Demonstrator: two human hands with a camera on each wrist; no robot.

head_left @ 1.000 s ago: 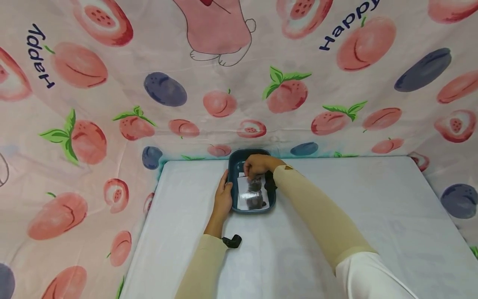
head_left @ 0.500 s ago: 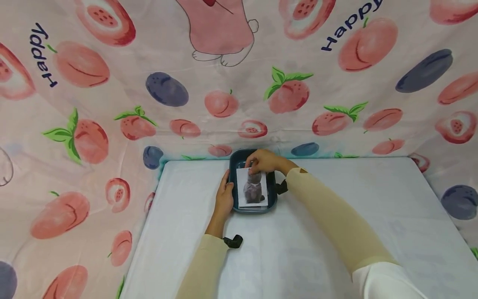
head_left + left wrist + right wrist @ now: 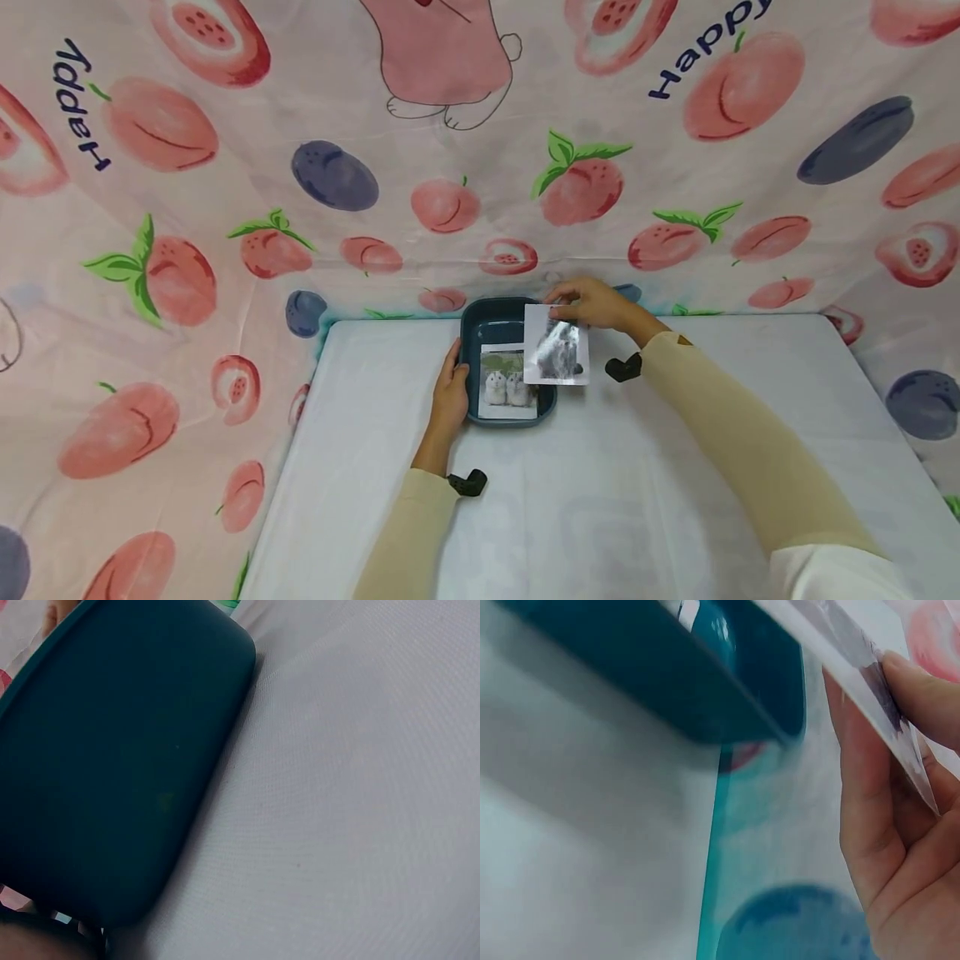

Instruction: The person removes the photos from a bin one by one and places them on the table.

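Observation:
A photo card (image 3: 557, 346) with a grey animal picture hangs from my right hand (image 3: 588, 302), pinched at its top edge between thumb and fingers. It overlaps the right rim of a deep dark-teal tray (image 3: 498, 310). Seen edge-on in the right wrist view, the same card (image 3: 855, 671) lies between the thumb and fingers. Inside the tray, another card (image 3: 504, 387) shows two white animals on green. My left hand (image 3: 450, 387) holds the tray's left side, thumb at the rim and fingers along the outer wall. The tray wall (image 3: 120, 750) fills much of the left wrist view.
A white cloth covers the table (image 3: 637, 467). The tray stands near its back edge, close to a pink fruit-print curtain (image 3: 450, 150) that hangs behind and down the left side. Dark wrist cameras (image 3: 468, 482) are strapped to both wrists.
My right hand has lifted the grey-animal card from the tray and moved it right, over the rim, uncovering the card with two white animals. The left hand stays at the tray's side.

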